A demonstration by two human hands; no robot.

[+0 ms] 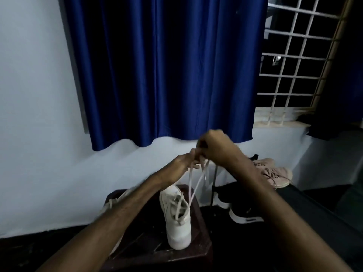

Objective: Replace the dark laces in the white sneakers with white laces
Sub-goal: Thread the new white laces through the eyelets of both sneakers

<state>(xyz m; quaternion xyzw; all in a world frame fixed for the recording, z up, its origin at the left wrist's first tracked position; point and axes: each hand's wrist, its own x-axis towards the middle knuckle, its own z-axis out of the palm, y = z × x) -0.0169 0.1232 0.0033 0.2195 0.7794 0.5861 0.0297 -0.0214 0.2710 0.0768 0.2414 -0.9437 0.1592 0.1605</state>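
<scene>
Both hands are raised in front of the blue curtain (167, 65), well above the bench (157, 258). The left hand (180, 167) pinches one end of the white lace (193, 191) between its fingertips. The right hand (214, 148), just above and touching it, is curled around the other end. Motion blur hides the exact finger placement. From the hands, two strands of the lace run down, converging on the eyelets of the white sneaker (177, 226).

That sneaker stands upright on the dark bench with its heel close to the near edge and its side near the right edge. A second white sneaker (110, 205) lies at the bench's left edge, partly hidden behind the left forearm. A strip of bare bench top shows between the two shoes. Apart from the strands, the space between the sneaker and the hands is open.

To the right of the bench sit black sneakers (245, 213) with white soles. Beyond them, pink sneakers (275, 173) rest on a dark surface below the window grille (294, 55). A pale wall (35, 114) fills the left side.
</scene>
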